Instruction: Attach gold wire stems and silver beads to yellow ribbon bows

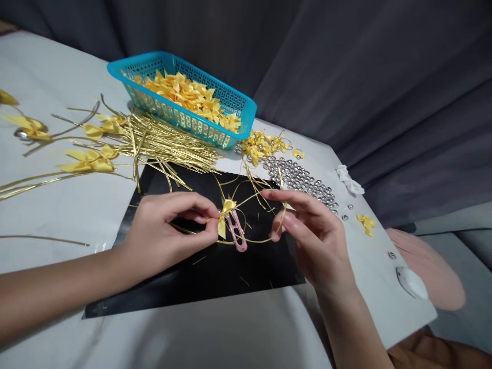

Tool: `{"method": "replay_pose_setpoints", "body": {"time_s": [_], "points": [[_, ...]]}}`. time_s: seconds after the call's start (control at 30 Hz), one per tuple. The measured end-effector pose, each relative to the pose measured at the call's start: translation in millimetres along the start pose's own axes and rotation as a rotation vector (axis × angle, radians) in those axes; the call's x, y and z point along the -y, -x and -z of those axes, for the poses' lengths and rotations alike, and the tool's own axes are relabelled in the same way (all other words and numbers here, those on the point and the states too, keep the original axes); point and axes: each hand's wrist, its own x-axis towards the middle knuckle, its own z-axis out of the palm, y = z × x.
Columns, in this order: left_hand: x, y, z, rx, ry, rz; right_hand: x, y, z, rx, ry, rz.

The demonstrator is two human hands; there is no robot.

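My left hand [179, 225] pinches a small yellow ribbon bow [226, 211] between thumb and fingertips. Thin gold cord [258, 241] runs from the bow in a wide loop over to my right hand [313, 233]. The fingers of that hand are curved around the cord's far side, with the index finger stretched along the top. Just under the bow, a pair of pink thread snips [236, 233] lies on a black mat [230, 274]; the bow partly covers its upper end.
Behind the mat stands a blue basket [248, 120] of yellow bows, with a pile of gold cord pieces [165, 141] before it. Silver beads [300, 179] are spread at right, near finished-looking bows [259, 146]. A white computer mouse [411, 283] sits by the table's right edge.
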Motion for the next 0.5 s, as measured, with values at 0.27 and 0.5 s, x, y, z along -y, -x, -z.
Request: {"method": "replay_pose_setpoints", "body": {"time_s": [0.27,0.5], "points": [[2,-2,-1.2,-0.01,0.001,0.037,6,3,9,-0.028,-0.081,0.062],[1,-2,0.1,0.01,-0.026,0.047,19,8,-5,-0.079,0.122,0.164]]}}
